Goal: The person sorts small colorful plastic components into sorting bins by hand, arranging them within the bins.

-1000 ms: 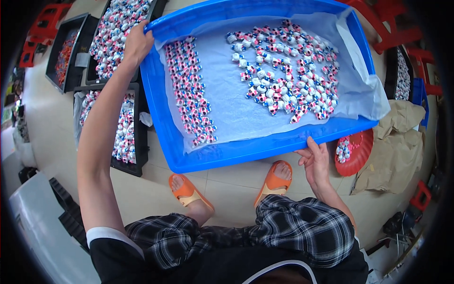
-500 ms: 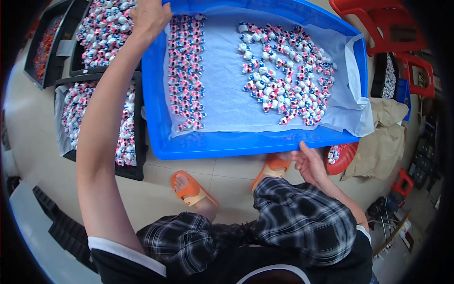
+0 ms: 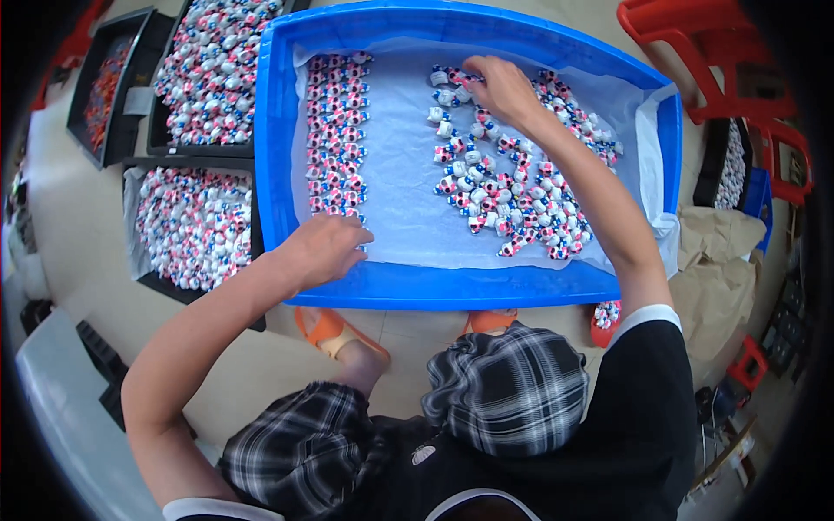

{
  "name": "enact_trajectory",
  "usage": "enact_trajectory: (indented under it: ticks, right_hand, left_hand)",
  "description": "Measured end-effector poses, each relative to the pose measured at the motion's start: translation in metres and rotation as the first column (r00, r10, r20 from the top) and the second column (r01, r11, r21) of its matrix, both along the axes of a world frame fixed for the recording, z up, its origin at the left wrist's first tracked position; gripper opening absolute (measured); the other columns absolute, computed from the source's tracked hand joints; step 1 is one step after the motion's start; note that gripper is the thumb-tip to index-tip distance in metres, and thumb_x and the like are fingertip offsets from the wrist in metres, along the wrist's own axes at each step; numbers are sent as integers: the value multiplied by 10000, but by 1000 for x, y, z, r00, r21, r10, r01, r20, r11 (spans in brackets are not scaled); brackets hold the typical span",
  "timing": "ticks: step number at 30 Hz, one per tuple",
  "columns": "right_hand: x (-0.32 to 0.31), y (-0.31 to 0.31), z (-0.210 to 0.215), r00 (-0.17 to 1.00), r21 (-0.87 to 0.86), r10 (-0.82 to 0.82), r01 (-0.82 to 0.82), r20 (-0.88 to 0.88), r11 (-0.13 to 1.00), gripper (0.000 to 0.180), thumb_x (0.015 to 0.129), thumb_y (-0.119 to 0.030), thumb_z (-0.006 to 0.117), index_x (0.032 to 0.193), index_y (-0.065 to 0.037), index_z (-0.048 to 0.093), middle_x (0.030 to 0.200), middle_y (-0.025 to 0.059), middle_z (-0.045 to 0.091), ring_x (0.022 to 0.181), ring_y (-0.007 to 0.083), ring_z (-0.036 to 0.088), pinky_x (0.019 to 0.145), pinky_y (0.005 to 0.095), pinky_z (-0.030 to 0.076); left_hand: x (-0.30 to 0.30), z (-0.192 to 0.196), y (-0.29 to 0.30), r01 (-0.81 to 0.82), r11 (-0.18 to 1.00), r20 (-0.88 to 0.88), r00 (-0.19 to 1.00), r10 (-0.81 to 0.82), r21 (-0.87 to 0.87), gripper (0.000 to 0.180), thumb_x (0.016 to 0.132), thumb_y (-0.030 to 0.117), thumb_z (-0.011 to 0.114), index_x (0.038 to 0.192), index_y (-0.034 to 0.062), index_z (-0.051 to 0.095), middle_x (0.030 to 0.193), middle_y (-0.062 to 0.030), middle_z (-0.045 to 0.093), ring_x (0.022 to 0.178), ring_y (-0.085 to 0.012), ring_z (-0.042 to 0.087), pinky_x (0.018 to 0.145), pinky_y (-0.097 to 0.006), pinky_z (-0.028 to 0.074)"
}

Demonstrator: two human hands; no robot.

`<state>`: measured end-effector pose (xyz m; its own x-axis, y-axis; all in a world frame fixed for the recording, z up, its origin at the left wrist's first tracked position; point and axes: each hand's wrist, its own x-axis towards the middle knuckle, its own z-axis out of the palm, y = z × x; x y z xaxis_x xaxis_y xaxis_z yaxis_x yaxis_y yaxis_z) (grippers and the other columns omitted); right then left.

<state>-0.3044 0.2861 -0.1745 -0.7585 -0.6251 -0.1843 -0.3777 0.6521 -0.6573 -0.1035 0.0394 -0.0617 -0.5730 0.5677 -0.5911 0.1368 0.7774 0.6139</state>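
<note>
A big blue tray (image 3: 434,291) lined with white paper (image 3: 400,174) lies on the floor in front of me. Small pink, white and blue figurines stand in neat rows (image 3: 334,130) along its left side. A loose pile of the same figurines (image 3: 521,191) covers its right half. My left hand (image 3: 326,252) rests palm down at the near end of the rows, fingers curled, just inside the tray's near wall. My right hand (image 3: 499,87) reaches to the far end of the pile, its fingertips down among the figurines. What either hand holds is hidden.
Black trays full of figurines (image 3: 204,226) (image 3: 217,69) lie left of the blue tray. Red stools (image 3: 695,43) and crumpled brown paper (image 3: 721,260) are on the right. A red bowl (image 3: 605,317) sits by my right knee. My orange sandals (image 3: 334,334) are under the tray's near edge.
Both hands let go of the tray's edges. The left hand came from the far left corner to the near end of the rows; the right hand went from the near edge to the far pile.
</note>
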Motion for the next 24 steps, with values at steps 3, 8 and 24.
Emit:
enact_trajectory:
  ticks: [3,8,24]
  right_hand:
    - [-20,-36,-16,993,110,6,7,-117,994,363,719,-45,557,1081,-51,583,1058,175,596,984,331,564,834,396,461]
    - [-35,-46,-46,847,285,467,-396,-255,873,247,749,-105,578,989,-106,631,1008,109,618,951,290,585,811,395,481]
    - [-31,-46,-56,948,126,288,-272,-137,954,252,822,-295,572,833,-61,663,807,139,619,788,311,592,698,402,478]
  left_hand:
    - [-6,9,-12,-233,972,2,972,233,4,225,815,169,584,975,17,627,952,-171,626,902,-318,596,809,-392,465]
    - [-55,-35,-3,-445,893,6,895,446,73,226,815,133,556,980,-3,630,905,-197,632,864,-342,602,800,-408,464]
    - [-116,-152,56,-434,830,-286,794,536,350,237,735,69,630,959,0,591,916,-159,581,871,-314,577,764,-392,458]
